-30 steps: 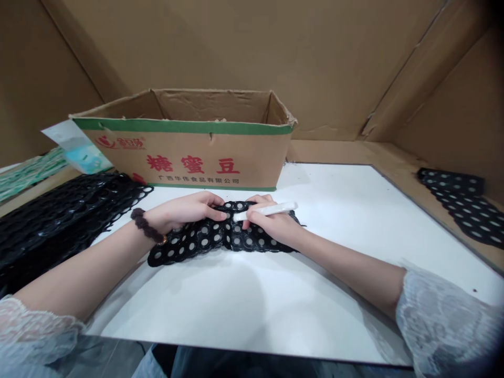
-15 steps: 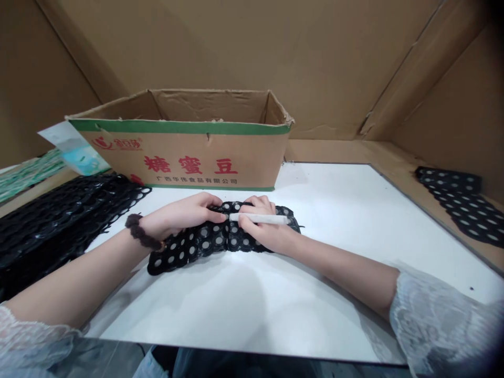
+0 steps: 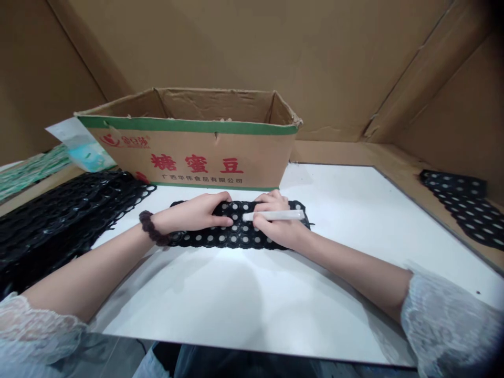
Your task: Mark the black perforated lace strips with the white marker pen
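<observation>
A black piece of lace-like fabric (image 3: 235, 239) with rows of pale round spots lies flat on the white tabletop, directly in front of me. My left hand (image 3: 199, 212) rests on its left part, thumb stretched out and apart from the index finger. On the right part lies my right hand (image 3: 277, 218), its fingers curled around a white pen (image 3: 283, 215). The pen is nearly level, its tip pointing left at the middle of the fabric. Whether the tip touches the fabric, I cannot tell. My right fingertips also rest on the fabric.
Behind the fabric stands an open cardboard box (image 3: 189, 149) with red lettering. A pile of black lace-like strips (image 3: 66, 220) lies at left, near green-white strands (image 3: 35, 170) and a pale plastic packet (image 3: 84, 147). More spotted black fabric (image 3: 464, 205) lies at right. Cardboard walls surround the table.
The fabric's left part, angled toward me before, now lies straight in line with the rest. My left hand has flattened it. The pen stays in my right hand; the view has shifted slightly.
</observation>
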`<state>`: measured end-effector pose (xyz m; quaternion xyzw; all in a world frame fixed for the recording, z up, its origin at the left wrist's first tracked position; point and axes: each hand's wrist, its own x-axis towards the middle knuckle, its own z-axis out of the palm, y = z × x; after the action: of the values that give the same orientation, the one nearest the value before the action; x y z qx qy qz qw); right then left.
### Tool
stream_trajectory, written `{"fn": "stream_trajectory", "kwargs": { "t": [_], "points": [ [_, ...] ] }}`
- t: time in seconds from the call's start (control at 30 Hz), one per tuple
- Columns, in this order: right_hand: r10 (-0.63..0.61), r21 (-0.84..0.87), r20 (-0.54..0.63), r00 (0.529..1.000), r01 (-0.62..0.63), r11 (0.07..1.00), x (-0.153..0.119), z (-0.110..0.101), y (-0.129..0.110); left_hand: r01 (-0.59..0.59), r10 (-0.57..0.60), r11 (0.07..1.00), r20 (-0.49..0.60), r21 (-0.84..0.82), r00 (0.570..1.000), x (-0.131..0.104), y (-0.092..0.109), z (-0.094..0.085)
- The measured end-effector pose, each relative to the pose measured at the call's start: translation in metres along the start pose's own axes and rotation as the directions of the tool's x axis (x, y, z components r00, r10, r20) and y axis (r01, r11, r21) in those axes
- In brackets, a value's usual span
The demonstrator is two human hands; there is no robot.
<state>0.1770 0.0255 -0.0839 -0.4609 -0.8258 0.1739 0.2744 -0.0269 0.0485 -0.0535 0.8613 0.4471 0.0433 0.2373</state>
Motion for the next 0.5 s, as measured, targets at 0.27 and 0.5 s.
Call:
{"fn": "stream_trajectory", "kwargs": {
  "t": [0.27,0.5],
  "points": [
    [-0.169,-0.128,-0.05,0.984,0.161,0.979,-0.0045,-0.0029,0.0048,0.053,-0.054,0.998,-0.028,-0.016,0.998,0.0011,0.0043,0.01],
    [-0.141,-0.01,0.06,0.988,0.142,0.99,-0.0022,-0.0049,0.0084,0.036,-0.022,0.989,0.101,-0.14,0.995,0.0052,0.0039,0.007]
  ]
}}
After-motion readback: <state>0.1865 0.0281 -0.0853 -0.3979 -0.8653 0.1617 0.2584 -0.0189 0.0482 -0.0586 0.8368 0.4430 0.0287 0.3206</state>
